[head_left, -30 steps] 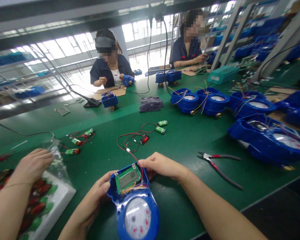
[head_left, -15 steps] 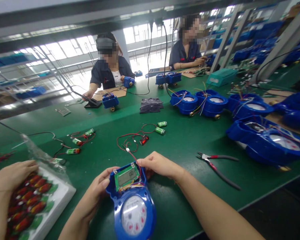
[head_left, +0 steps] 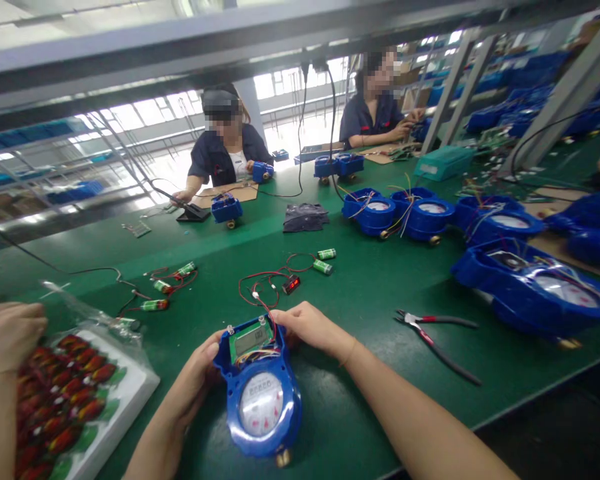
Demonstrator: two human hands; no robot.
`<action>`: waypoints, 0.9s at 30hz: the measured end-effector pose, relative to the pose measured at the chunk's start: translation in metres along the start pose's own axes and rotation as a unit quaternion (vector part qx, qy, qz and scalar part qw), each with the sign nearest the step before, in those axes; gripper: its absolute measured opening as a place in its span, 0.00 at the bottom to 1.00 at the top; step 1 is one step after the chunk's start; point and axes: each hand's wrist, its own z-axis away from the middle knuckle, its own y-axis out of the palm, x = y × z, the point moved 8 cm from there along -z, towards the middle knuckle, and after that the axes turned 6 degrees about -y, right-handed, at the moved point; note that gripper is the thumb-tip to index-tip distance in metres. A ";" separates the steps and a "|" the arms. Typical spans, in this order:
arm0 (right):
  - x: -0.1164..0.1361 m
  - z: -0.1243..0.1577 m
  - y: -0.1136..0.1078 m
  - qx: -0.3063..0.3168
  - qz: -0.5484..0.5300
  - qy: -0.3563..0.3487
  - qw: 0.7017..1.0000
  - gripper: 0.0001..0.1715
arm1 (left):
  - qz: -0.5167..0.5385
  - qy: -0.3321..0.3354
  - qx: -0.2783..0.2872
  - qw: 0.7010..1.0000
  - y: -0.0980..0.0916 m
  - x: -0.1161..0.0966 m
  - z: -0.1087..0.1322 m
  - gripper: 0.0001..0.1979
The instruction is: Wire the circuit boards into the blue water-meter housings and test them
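Observation:
A blue water meter (head_left: 291, 400) with a round white dial stands on the green bench in front of me. Its upper compartment holds a green circuit board with a small display (head_left: 251, 339) and loose coloured wires. My left hand (head_left: 203, 368) grips the meter's left side near the display, thumb on the rim. At the upper right corner, my right hand (head_left: 307, 328) clasps the housing, its fingertips partly hidden behind it. Red and black leads run from the meter to a small module (head_left: 291, 285) with lit red digits, linked to two green battery cells (head_left: 323, 267).
Black-and-red cutting pliers (head_left: 433, 337) lie to the right, before several blue meters (head_left: 535, 283). At left, another person's hand (head_left: 10, 337) is over a white foam tray (head_left: 130, 407) of wrapped cells. More wired cells (head_left: 155, 305) and a dark cloth (head_left: 305, 217) lie beyond. Two co-workers sit opposite.
The meter has tipped, so its dial sits a little higher and its brass fitting shows. The other person's hand at the left has lifted off the tray's cells. The module's red digits differ.

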 end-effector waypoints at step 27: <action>0.082 -0.090 -0.045 -0.192 -0.047 0.035 0.980 0.11 | -0.097 0.105 -0.236 0.961 -0.049 -0.009 -0.038 0.22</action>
